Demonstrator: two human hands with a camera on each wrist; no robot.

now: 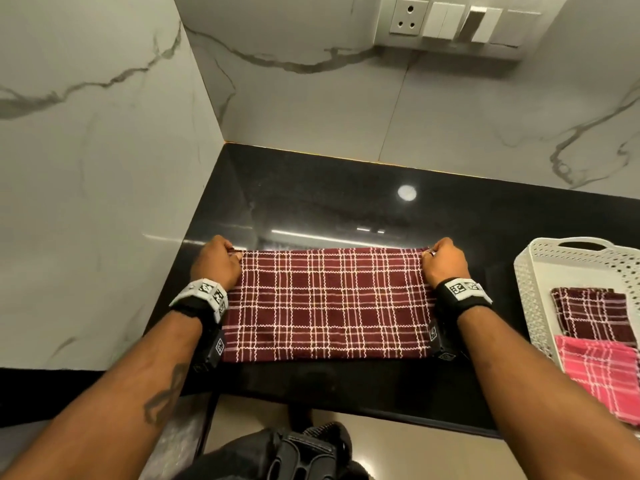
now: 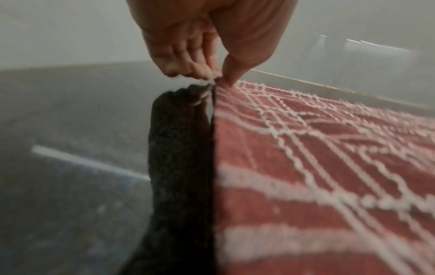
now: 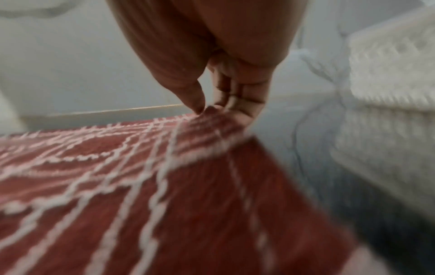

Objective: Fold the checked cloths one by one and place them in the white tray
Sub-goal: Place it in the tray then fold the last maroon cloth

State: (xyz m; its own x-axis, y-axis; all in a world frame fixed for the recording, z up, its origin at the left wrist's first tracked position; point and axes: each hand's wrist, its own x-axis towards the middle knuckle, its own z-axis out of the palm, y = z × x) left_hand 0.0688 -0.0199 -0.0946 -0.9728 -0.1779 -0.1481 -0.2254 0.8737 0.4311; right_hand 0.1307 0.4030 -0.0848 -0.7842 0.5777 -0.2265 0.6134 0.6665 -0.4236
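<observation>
A maroon checked cloth (image 1: 329, 303) lies flat as a wide rectangle on the black counter (image 1: 311, 195). My left hand (image 1: 216, 259) pinches its far left corner between thumb and fingers, as the left wrist view shows at the cloth (image 2: 317, 167) under the left hand (image 2: 215, 76). My right hand (image 1: 445, 259) pinches the far right corner; the right wrist view shows the right hand (image 3: 209, 109) gripping the cloth (image 3: 141, 186). At the right stands the white perforated tray (image 1: 533, 275), holding a folded maroon checked cloth (image 1: 588, 315) and a folded pink checked cloth (image 1: 602, 375).
Marble walls (image 1: 97, 168) close the counter at the left and back. A switch panel (image 1: 460, 24) sits high on the back wall. The counter's front edge runs just below the cloth. The tray (image 3: 390, 74) shows blurred to the right of my right hand.
</observation>
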